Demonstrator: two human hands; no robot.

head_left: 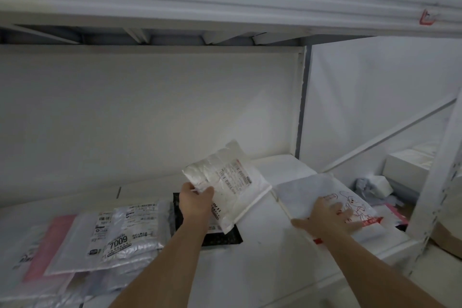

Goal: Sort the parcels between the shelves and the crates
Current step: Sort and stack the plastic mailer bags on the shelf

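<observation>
On the white shelf (255, 257), the left hand (197, 201) grips a crinkled white parcel (225, 177) by its near corner, fingers curled round it, holding it tilted up above a black parcel (212, 232) that lies flat on the shelf. To the right of the black parcel, the right hand (330, 217) presses straight, spread fingers on a flat grey parcel with a red cartoon print (312, 190). Left of the black parcel lies an overlapping pile of labelled parcels (112, 232).

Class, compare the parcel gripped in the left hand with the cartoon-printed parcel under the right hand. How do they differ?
The left hand grips the crinkled white parcel lifted and tilted; the cartoon parcel lies flat on the shelf under the right hand. The crinkled one carries a printed label; the other shows a red drawing. Both are pale soft mailers.
</observation>
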